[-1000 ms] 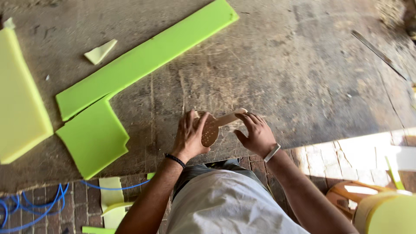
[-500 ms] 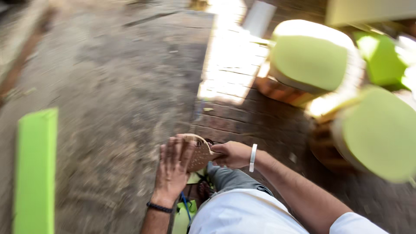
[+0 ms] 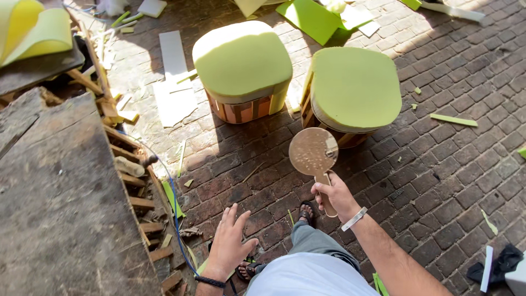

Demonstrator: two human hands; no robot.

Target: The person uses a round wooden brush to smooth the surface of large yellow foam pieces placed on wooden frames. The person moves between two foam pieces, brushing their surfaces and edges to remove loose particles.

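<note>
Right hand (image 3: pixel 335 195) gripping round paddle (image 3: pixel 313 152), foam-topped stools (image 3: pixel 355 87)

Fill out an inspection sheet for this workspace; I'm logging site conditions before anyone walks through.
Surface: brick floor, sunlit in part; worn wooden bench top at left.
Job's things: round wooden paddle, upright, held by its handle; two stools with green foam tops stand ahead of it.
Clutter: green foam strips, white sheet offcuts and wood scraps lie scattered.
Grippers: right hand closed round the paddle handle; left hand empty, fingers spread.
Cables: blue cable runs along the bench edge.
Surroundings: yellow foam sheets stacked top left; dark cloth bottom right.
</note>
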